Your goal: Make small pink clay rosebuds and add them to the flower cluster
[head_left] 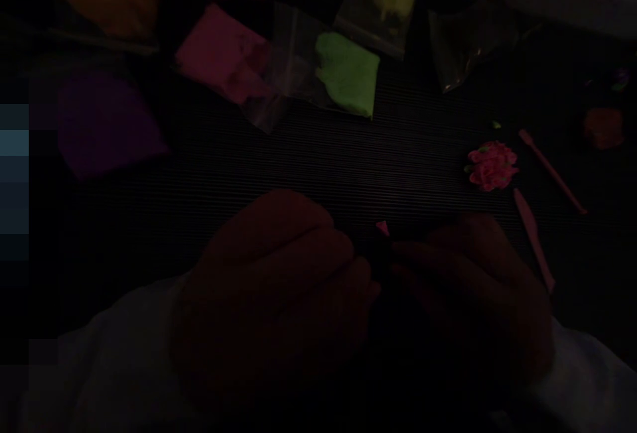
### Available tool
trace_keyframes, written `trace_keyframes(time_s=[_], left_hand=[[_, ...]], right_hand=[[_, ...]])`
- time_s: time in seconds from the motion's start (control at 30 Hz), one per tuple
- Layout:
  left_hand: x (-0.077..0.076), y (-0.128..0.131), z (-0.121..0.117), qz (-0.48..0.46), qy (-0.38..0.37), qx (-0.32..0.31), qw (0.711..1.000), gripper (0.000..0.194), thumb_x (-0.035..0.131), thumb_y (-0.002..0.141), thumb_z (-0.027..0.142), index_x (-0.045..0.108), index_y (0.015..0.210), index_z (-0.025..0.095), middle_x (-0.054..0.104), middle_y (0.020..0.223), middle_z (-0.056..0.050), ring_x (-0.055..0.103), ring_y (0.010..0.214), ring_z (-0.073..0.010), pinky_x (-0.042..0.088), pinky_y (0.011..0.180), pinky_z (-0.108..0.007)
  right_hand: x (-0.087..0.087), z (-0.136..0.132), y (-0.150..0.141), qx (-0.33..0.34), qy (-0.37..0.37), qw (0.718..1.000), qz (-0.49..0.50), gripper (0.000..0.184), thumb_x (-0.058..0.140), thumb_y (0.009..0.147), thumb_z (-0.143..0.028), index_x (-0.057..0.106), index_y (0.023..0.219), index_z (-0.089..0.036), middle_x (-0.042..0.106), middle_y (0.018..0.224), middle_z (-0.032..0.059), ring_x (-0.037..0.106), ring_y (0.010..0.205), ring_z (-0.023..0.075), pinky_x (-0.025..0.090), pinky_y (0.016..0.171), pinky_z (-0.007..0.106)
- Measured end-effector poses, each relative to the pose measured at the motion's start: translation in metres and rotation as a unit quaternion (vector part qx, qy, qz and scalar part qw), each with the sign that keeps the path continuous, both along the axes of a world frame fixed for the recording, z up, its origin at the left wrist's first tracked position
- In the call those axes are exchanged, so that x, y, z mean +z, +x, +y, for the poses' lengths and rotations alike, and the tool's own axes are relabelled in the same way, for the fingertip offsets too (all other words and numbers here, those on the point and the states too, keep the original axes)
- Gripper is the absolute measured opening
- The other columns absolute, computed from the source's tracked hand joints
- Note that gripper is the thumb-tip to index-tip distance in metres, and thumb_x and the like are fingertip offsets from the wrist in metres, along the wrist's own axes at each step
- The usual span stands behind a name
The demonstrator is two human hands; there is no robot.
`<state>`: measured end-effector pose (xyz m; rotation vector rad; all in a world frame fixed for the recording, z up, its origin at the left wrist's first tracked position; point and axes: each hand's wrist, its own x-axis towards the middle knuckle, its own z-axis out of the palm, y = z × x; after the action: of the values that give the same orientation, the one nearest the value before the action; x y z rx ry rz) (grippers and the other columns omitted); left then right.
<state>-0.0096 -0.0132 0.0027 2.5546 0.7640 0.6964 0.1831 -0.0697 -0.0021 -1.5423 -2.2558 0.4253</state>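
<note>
1 sm. pink pc [382,227], triangular.

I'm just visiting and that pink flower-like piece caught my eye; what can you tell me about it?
The pink flower-like piece is a ruffled, roundish cluster of petals with small green bits among them and at its left edge. It looks like modelling clay. It lies on the dark table, beyond the right hand and left of two pink tools, touched by neither. The dim light hides finer detail.

One camera looks forward and down from the head (fairly near) over the tabletop [223,161].
</note>
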Motion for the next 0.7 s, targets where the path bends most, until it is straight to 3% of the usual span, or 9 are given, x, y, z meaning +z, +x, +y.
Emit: trace_keyframes(time_s=[0.1,0.23,0.43,0.57,0.7], left_hand=[[-0.002,-0.001,0.004,-0.034,0.060,-0.014,0.998,0.007,0.054,0.070,0.016,0.057,0.066,0.021,0.058,0.060,0.002,0.050,0.059,-0.0132,0.042,0.058,-0.032],[-0.005,-0.002,0.008,-0.047,0.066,-0.015,0.997,0.002,0.060,0.065,0.019,0.059,0.065,0.017,0.059,0.063,-0.002,0.050,0.062,-0.0143,0.044,0.060,-0.032],[-0.008,-0.002,0.008,-0.078,0.062,0.001,0.995,0.004,0.058,0.066,0.018,0.060,0.068,0.015,0.058,0.065,-0.004,0.048,0.065,-0.0147,0.042,0.059,-0.030],[-0.011,-0.002,0.011,-0.115,0.049,0.027,0.992,0.008,0.057,0.067,0.015,0.062,0.072,0.011,0.057,0.065,-0.006,0.049,0.064,-0.0139,0.041,0.060,-0.030],[0.004,-0.002,0.008,-0.152,-0.032,0.102,0.983,0.015,0.055,0.069,0.016,0.063,0.081,0.013,0.057,0.076,-0.006,0.052,0.073,-0.0136,0.042,0.067,-0.028]], right_hand=[[-0.002,0.003,-0.004,-0.044,-0.001,0.999,-0.029,0.022,0.059,0.073,-0.027,0.057,0.092,-0.017,0.057,0.080,0.0025,0.050,0.075,0.0134,0.037,0.067,0.029],[-0.006,0.007,-0.011,-0.074,-0.009,0.996,-0.054,0.023,0.054,0.075,-0.036,0.057,0.089,-0.018,0.058,0.079,0.0015,0.051,0.075,0.0146,0.033,0.069,0.031],[-0.011,0.011,-0.015,-0.079,-0.006,0.996,-0.036,0.017,0.050,0.079,-0.034,0.059,0.084,-0.020,0.058,0.078,0.0003,0.051,0.076,0.0143,0.031,0.070,0.032],[-0.007,0.010,-0.012,-0.087,-0.016,0.992,0.085,0.013,0.055,0.076,-0.030,0.060,0.083,-0.020,0.058,0.078,-0.0001,0.051,0.075,0.0117,0.035,0.070,0.028],[0.017,0.004,-0.012,-0.123,-0.039,0.945,0.302,0.008,0.056,0.075,-0.026,0.059,0.081,-0.021,0.054,0.076,-0.0013,0.049,0.070,0.0088,0.038,0.062,0.022]])
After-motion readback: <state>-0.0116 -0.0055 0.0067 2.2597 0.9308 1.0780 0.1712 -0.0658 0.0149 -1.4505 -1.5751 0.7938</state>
